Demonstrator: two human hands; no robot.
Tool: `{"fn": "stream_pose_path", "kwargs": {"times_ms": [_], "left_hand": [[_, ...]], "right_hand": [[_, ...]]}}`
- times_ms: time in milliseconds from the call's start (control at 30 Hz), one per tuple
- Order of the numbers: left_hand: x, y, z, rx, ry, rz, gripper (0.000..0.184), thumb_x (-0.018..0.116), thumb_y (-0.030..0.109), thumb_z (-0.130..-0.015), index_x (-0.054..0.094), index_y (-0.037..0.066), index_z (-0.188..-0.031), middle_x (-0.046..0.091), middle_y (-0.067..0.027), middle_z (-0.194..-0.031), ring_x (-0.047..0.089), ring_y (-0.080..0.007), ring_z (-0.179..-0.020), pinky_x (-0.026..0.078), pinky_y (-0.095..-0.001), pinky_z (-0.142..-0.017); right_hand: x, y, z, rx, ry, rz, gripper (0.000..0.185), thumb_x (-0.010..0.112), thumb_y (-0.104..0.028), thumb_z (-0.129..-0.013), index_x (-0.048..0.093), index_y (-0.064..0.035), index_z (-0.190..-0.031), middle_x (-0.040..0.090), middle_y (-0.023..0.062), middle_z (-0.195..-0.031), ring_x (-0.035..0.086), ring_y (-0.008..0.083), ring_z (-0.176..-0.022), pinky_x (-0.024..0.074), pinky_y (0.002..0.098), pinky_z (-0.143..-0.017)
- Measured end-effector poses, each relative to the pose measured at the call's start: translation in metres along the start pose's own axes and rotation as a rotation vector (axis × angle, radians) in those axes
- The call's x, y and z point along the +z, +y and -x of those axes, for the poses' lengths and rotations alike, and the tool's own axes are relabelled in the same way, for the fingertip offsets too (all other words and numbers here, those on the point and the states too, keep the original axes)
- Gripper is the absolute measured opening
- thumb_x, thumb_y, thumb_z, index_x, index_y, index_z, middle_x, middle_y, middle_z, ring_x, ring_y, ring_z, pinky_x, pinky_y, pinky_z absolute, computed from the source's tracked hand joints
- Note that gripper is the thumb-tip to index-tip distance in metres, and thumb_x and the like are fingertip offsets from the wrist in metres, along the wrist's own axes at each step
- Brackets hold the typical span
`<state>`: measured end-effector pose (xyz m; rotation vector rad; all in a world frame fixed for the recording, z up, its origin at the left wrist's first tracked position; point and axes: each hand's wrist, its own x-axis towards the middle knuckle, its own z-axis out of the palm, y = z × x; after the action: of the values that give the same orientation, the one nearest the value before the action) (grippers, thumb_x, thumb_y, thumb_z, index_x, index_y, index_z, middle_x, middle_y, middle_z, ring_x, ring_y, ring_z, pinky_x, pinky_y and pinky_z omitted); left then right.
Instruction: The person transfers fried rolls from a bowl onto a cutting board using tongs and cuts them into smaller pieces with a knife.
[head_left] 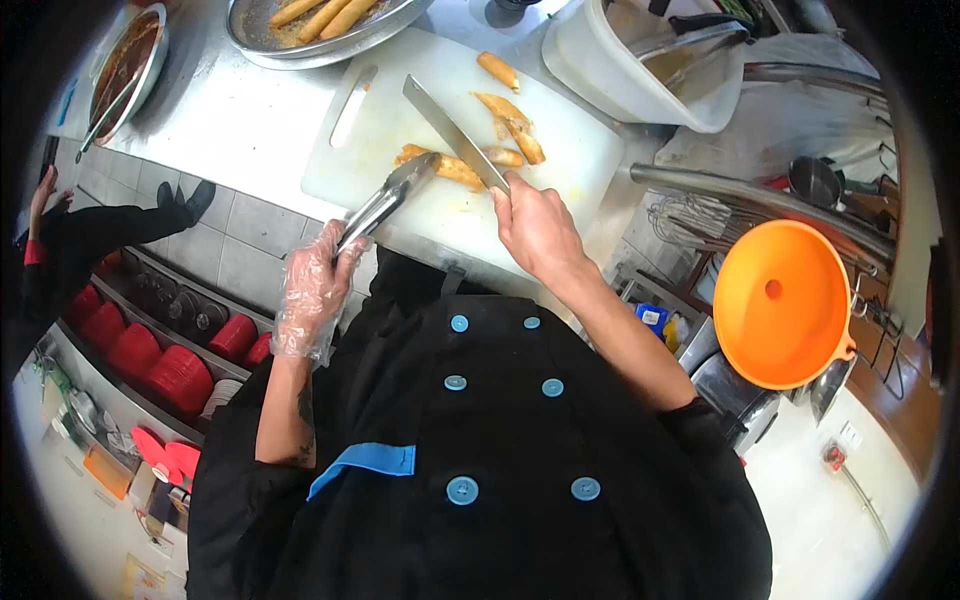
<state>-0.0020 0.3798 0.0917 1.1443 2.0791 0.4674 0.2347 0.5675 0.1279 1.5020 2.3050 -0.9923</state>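
Note:
My left hand (318,285), in a clear plastic glove, is closed around metal tongs (385,200). The tongs' tips touch a golden fried roll (455,172) on the white cutting board (335,180). My right hand (540,225) is bare and grips the handle of a large kitchen knife (450,130). Its blade lies across the roll, hiding part of it; I cannot tell how deep it cuts. Beyond the blade are cut roll pieces (515,125), and another piece (498,72) lies near the board's far edge.
At the back, a metal bowl (390,32) holds several whole rolls. A bowl of dark sauce (125,75) stands far left. To the right are a white tub (585,70) with utensils and a hanging orange strainer-like bowl (760,330). Another person (90,235) stands at left.

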Motion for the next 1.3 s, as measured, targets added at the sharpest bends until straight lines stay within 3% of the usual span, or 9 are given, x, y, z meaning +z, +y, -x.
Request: {"fn": "stream_pose_path", "kwargs": {"times_ms": [100,200,267,367,800,1300], "left_hand": [[-0.001,0.011,0.0,-0.03,0.016,-0.016,0.037,0.065,0.04,-0.103,0.064,0.005,-0.115,0.065,-0.0236,-0.072,0.066,-0.0477,-0.074,0.049,-0.0531,-0.067],[0.004,0.004,0.003,-0.021,0.034,-0.017,0.037,0.065,0.041,-0.103,0.064,0.006,-0.115,0.065,-0.0243,-0.072,0.067,-0.0479,-0.076,0.05,-0.0535,-0.068],[0.001,0.004,0.006,-0.019,0.031,-0.019,0.037,0.065,0.041,-0.103,0.064,0.005,-0.113,0.065,-0.0246,-0.073,0.067,-0.0482,-0.076,0.05,-0.0534,-0.068],[-0.006,-0.003,0.013,-0.028,0.027,0.039,0.037,0.065,0.041,-0.102,0.063,0.005,-0.109,0.064,-0.0243,-0.072,0.066,-0.0488,-0.076,0.05,-0.0526,-0.068],[0.0,-0.007,0.0,0.01,0.03,0.004,0.039,0.064,0.043,-0.103,0.063,0.005,-0.108,0.063,-0.0248,-0.072,0.065,-0.0493,-0.076,0.049,-0.0538,-0.068],[0.002,-0.012,-0.008,-0.001,-0.013,0.089,0.038,0.064,0.042,-0.103,0.064,0.004,-0.109,0.063,-0.0267,-0.07,0.066,-0.0499,-0.075,0.049,-0.0541,-0.066]], "right_hand": [[-0.007,0.012,0.013,-0.081,0.031,0.031,0.028,0.056,-0.024,-0.106,0.064,0.0026,-0.105,0.066,0.0322,-0.078,0.065,0.0545,-0.082,0.0518,0.0586,-0.075],[-0.017,0.015,0.021,-0.002,-0.014,0.028,0.029,0.056,-0.024,-0.106,0.066,0.0039,-0.109,0.066,0.0324,-0.077,0.066,0.0538,-0.081,0.0514,0.0585,-0.075],[-0.031,0.004,0.022,-0.048,-0.019,0.029,0.029,0.053,-0.026,-0.107,0.063,0.0012,-0.108,0.069,0.0331,-0.083,0.068,0.0546,-0.085,0.0529,0.0608,-0.079],[-0.044,-0.019,0.035,-0.026,0.032,-0.082,0.029,0.053,-0.026,-0.107,0.063,0.0018,-0.107,0.068,0.0319,-0.078,0.068,0.054,-0.082,0.053,0.0605,-0.078],[-0.011,-0.029,0.034,0.065,-0.013,-0.017,0.03,0.051,-0.026,-0.108,0.063,0.0005,-0.116,0.07,0.0324,-0.083,0.07,0.0537,-0.085,0.0548,0.0603,-0.08],[-0.014,-0.033,0.037,0.124,-0.078,0.006,0.027,0.055,-0.023,-0.106,0.063,0.0027,-0.11,0.068,0.0341,-0.083,0.066,0.0555,-0.087,0.0515,0.0604,-0.079]]}}
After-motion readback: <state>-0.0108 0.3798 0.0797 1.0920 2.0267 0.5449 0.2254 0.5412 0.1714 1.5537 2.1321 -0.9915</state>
